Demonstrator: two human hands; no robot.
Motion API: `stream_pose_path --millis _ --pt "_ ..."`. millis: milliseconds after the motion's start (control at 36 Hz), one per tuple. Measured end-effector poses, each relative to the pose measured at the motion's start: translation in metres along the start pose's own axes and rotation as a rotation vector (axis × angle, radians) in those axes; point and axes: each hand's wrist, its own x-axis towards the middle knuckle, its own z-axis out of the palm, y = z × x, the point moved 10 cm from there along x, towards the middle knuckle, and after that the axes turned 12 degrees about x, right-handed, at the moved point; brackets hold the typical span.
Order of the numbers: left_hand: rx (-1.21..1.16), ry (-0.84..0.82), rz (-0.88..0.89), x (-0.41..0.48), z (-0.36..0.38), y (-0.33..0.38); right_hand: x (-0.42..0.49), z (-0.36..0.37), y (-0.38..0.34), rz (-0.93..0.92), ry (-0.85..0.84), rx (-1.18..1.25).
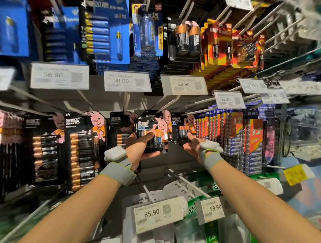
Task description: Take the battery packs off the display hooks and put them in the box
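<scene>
On the far left hang big black battery packs point(46, 149) with long rows of gold and black batteries and a pink bunny on top. Above them is a white price tag point(59, 75) that says 36.90. Blue packs point(105, 32) hang higher up.

Next comes the left hand point(139, 149). It wears a grey wrist band point(117, 172) with a white lump on it. This hand holds a small battery pack point(151, 136) out in front of the wall. The thumb is under the bottom edge and the fingers curl over the front, so the hand is clamped on it. The pack is tilted a bit and hides part of the packs that hang behind it. I cannot tell if its top is on a hook or off it.

Just to the right, another small pack point(181, 128) hangs on a hook. The right hand point(193, 147) is below it, palm up. Its fingers point(191, 136) are stretched out and reach the bottom corner of that pack. They grip nothing, and I cannot tell if they touch it.

Under the two hands some bare metal hooks point(189, 183) stick out. Two low tags point(155, 214) say 85.90 and 59.90.

Further right hang blue and red packs point(236, 137) with a big 12 on them, close beside the right hand. A tag point(228, 99) above them says 22.90. A yellow tag point(294, 174) is far to the right
</scene>
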Motion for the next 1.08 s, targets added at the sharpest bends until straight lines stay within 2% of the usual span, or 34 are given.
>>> stream_pose_path --millis 111,250,306,361,417,472,611,722,833,1083 --pt "0.049 0.024 -0.001 -0.001 -0.004 -0.002 -0.009 0.005 0.000 -0.018 -0.020 -0.006" --pt "0.096 0.113 -0.030 -0.009 -0.014 -0.003 -0.030 0.008 -0.003 -0.010 -0.018 -0.201" --pt "0.095 0.096 -0.038 -0.010 -0.012 -0.002 -0.037 0.009 -0.007 -0.034 0.010 -0.300" --pt "0.105 0.078 -0.027 -0.015 -0.010 0.002 -0.050 0.013 -0.011 -0.052 0.024 -0.266" --pt "0.138 0.127 -0.061 -0.019 -0.016 0.000 -0.070 0.021 -0.013 -0.057 0.024 -0.165" --pt "0.133 0.176 -0.066 -0.017 -0.023 -0.004 -0.086 0.034 -0.012 -0.057 -0.024 -0.193" --pt "0.074 0.169 -0.032 -0.042 -0.017 0.000 -0.124 0.059 -0.008 -0.063 -0.170 -0.405" --pt "0.080 0.166 -0.017 -0.062 -0.019 0.004 -0.154 0.065 -0.006 -0.081 -0.243 -0.420" --pt "0.125 0.156 0.031 -0.079 -0.020 0.009 -0.176 0.062 -0.004 -0.118 -0.253 -0.445" --pt "0.120 0.125 -0.018 -0.110 -0.018 -0.003 -0.199 0.040 -0.007 -0.172 -0.247 -0.476"
